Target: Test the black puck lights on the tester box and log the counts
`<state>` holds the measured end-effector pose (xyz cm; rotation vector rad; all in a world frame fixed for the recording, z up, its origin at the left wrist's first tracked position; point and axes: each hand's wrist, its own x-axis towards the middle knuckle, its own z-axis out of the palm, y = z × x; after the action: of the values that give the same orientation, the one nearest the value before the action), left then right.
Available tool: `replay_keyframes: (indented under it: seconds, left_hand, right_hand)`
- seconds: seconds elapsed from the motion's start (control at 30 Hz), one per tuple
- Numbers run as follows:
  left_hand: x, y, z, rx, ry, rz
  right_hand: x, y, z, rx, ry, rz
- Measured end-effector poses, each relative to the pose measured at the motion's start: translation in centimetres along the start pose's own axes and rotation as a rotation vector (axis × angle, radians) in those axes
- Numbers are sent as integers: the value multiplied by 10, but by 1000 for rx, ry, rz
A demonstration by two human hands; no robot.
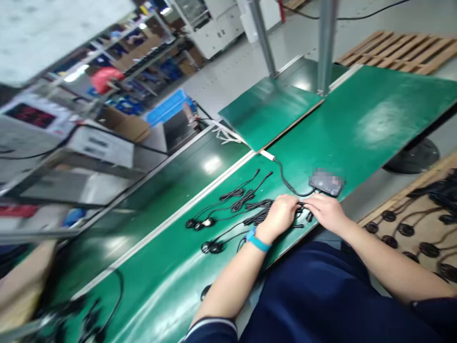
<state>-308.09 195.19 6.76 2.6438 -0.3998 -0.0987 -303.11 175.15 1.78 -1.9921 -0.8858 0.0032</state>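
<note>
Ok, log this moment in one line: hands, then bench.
left hand: at black cable | right hand: at black cable, near grey box | green bench: coiled black cables beside left hand | grip: unclear

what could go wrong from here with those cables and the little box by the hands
The small dark box sits close to the near edge of the green bench, so a tug on its black cord might drag it off. The coiled cables lie close together beside the left hand and could snag. A loose connector end near the right hand might get brushed over that edge.
</note>
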Motion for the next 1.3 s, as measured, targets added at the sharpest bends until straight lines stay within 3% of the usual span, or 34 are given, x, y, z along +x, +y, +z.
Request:
replay_keyframes:
  seconds: [0.2, 0.37, 0.57, 0.67, 0.77, 0.83, 0.9, 1.0, 1.07, 1.17, 1.3]
  left_hand:
    - [-3, 6, 3, 244, 82, 37]
    - [-4, 10, 8, 290, 181, 150]
    - [3, 9, 19, 241, 192, 127]
    - [2, 8, 11, 215, 158, 105]
    - [-20, 1, -19, 193, 214, 108]
    - [-51, -18, -45, 242, 348, -20]
    - [-89, -53, -69, 365, 413, -253]
    - [-141, -119, -89, 557, 347, -728]
    - [-166, -152, -92, 534, 196, -943]
    - [-187, -173, -88, 422, 110, -989]
    - [-193, -177, -82, 337, 212, -975]
  right_hand:
    - [13, -1, -8, 87, -87, 112]
    - [20, -10, -19, 168, -170, 169]
    - [17, -3, -10, 82, -77, 142]
    - [12, -3, -3, 55, -23, 86]
    - [-2, -7, -4, 22, 86, 21]
    - [-15, -9, -11, -28, 201, 10]
    - [-27, -6, -21, -111, 305, 22]
    - [-38, 3, -37, -271, 369, 65]
    - [-43, 8, -43, -354, 338, 104]
    - [-46, 14, -43, -424, 273, 142]
    - [-47, 17, -39, -486, 223, 175]
